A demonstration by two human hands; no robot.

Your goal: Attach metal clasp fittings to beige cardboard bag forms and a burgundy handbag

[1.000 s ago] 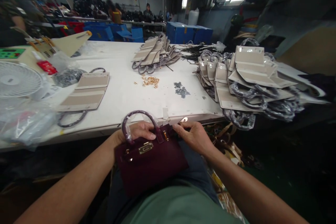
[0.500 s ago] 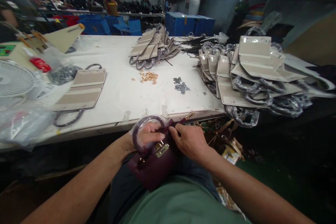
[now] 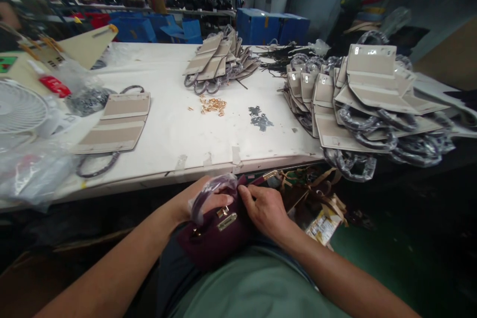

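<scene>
A small dark burgundy handbag (image 3: pixel 216 241) rests in my lap, below the table's front edge. Its rounded handle (image 3: pixel 204 198), wrapped in clear plastic, arches over my left hand (image 3: pixel 215 200). That hand reaches through the handle and grips the bag's top, thumb near the gold clasp (image 3: pixel 222 211); its other fingers are mostly hidden. At the bag's upper right corner, my right hand (image 3: pixel 266 208) pinches the burgundy edge with thumb and curled fingers. A burgundy strap (image 3: pixel 257 181) with a gold metal end sticks out beyond these fingers. On the front sits a gold plate (image 3: pixel 227 222).
Flat beige bag panels (image 3: pixel 372 77) with plastic-wrapped handles are heaped at the right, with another pile (image 3: pixel 208 57) further back. Gold fittings (image 3: pixel 214 106) and dark grey pieces (image 3: pixel 261 120) lie mid-table. A single panel (image 3: pixel 124 109) and a white fan (image 3: pixel 22 107) are at left.
The bag and its handle have tipped lower and away from me. My hands keep their grips with only slight movement. The camera view has shifted a little.
</scene>
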